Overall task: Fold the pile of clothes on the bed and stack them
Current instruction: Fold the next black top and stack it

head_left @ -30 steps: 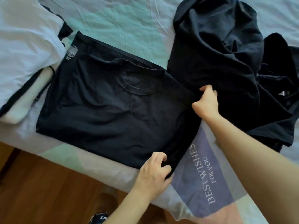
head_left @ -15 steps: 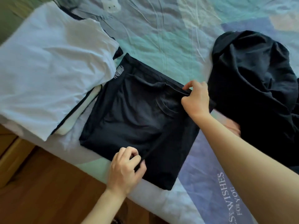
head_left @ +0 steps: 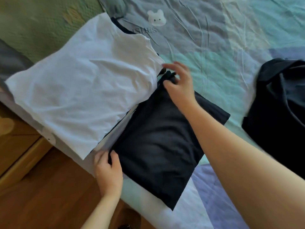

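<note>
A dark navy garment (head_left: 158, 146) lies folded over on the bed near its front edge. My left hand (head_left: 108, 169) grips its near left corner, thumb on top. My right hand (head_left: 179, 81) pinches its far left corner beside the stack, the other fingers spread. To the left sits a stack of folded clothes topped by a white shirt (head_left: 82, 90), with dark and pale layers showing under it. A heap of unfolded dark clothes (head_left: 277, 109) lies at the right edge.
The bed sheet (head_left: 222, 47) is pale green and blue with a bear print. A green quilted pillow (head_left: 41, 25) lies at the top left. Wooden floor (head_left: 49, 195) and a wooden cabinet (head_left: 14, 142) sit below the bed's edge.
Both hands carried the right side of the dark garment over to the left, folding it in half. The view swung left, bringing the white stack and the pillow into sight.
</note>
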